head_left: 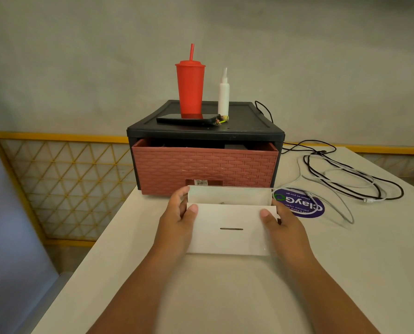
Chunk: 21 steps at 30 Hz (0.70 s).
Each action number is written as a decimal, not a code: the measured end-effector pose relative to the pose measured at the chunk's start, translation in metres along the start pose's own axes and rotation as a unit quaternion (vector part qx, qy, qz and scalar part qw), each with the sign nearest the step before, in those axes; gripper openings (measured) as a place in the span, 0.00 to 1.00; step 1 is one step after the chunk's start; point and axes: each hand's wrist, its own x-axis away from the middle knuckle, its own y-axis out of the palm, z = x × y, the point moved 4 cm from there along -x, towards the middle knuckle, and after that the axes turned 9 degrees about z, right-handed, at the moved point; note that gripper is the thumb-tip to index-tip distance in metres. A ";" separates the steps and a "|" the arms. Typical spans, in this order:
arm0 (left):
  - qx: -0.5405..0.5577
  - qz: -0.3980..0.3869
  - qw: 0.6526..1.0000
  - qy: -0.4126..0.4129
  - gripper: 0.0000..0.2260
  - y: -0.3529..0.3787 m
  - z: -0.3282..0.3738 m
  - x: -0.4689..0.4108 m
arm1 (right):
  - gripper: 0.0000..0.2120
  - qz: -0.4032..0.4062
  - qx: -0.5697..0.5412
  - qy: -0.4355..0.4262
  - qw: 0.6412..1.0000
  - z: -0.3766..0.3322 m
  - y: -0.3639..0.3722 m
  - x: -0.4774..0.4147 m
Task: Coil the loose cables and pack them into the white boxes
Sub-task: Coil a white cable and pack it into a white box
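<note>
A white box (229, 231) lies on the table in front of me, its flap with a slot lowered over it and a gap left at the far side. My left hand (177, 220) grips the box's left end, thumb on the flap. My right hand (282, 222) grips the right end the same way. A black cable (341, 174) and a white cable (345, 208) lie loose and tangled on the table to the right, apart from both hands.
A drawer unit (204, 165) with a brick-pattern front stands behind the box, its drawer slightly open. On top stand a red cup (190, 88), a white bottle (223, 97) and a phone (188, 119). A purple sticker (307, 206) lies by the box. The table edge (92, 251) runs along the left.
</note>
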 end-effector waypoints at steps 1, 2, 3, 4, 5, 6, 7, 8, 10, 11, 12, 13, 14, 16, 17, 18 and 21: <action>0.001 0.002 1.000 -0.003 0.18 0.000 -0.001 0.000 | 0.19 0.000 -0.002 -0.001 1.000 0.000 0.000 0.000; 0.000 0.004 1.000 -0.005 0.19 0.000 -0.001 0.000 | 0.18 0.000 -0.006 -0.004 1.000 0.000 0.001 0.001; -0.001 0.008 1.000 -0.008 0.20 0.000 -0.001 0.000 | 0.17 0.002 -0.012 -0.006 1.000 0.000 0.001 0.001; 0.000 0.011 1.000 -0.010 0.21 0.001 -0.001 0.000 | 0.16 0.006 -0.019 -0.007 1.000 0.001 0.001 0.001; 0.002 0.012 1.000 -0.011 0.21 0.001 -0.001 0.000 | 0.16 0.012 -0.024 -0.008 1.000 0.001 0.002 0.001; 0.003 0.013 1.000 -0.013 0.21 0.001 -0.002 0.000 | 0.16 0.016 -0.027 -0.009 0.999 0.001 0.002 0.001; 0.004 0.013 1.000 -0.016 0.21 0.001 -0.002 0.000 | 0.17 0.019 -0.029 -0.010 0.999 0.001 0.003 0.001; 0.006 0.015 1.000 -0.018 0.21 0.000 -0.002 -0.001 | 0.19 0.019 -0.032 -0.013 0.999 0.001 0.003 0.001; 0.016 0.018 0.999 -0.023 0.22 -0.001 -0.001 -0.001 | 0.24 0.017 -0.035 -0.025 0.999 -0.001 0.003 0.001; 0.022 0.018 0.999 -0.026 0.22 -0.001 0.000 -0.001 | 0.26 0.017 -0.036 -0.030 0.999 -0.001 0.003 0.002; 0.025 0.015 0.999 -0.027 0.22 -0.001 0.001 -0.001 | 0.26 0.016 -0.033 -0.032 0.999 -0.002 0.003 0.001; 0.024 0.009 0.999 -0.026 0.21 -0.001 0.002 0.000 | 0.25 0.015 -0.029 -0.034 0.999 -0.002 0.003 0.001; 0.021 0.005 0.999 -0.025 0.20 -0.001 0.001 0.000 | 0.24 0.016 -0.023 -0.034 0.999 -0.001 0.003 0.001; 0.025 0.008 0.999 -0.027 0.19 -0.001 0.000 0.001 | 0.23 0.017 -0.019 -0.032 0.999 -0.001 0.003 0.002; 0.030 0.014 0.999 -0.032 0.18 -0.002 -0.001 0.001 | 0.23 0.017 -0.022 -0.030 0.999 -0.002 0.003 0.003; 0.031 0.020 0.999 -0.036 0.18 -0.002 -0.001 0.002 | 0.22 0.017 -0.022 -0.028 0.999 -0.002 0.003 0.003; 0.026 0.028 0.999 -0.033 0.18 -0.001 -0.001 0.002 | 0.23 0.025 -0.008 -0.026 0.999 -0.002 0.003 0.003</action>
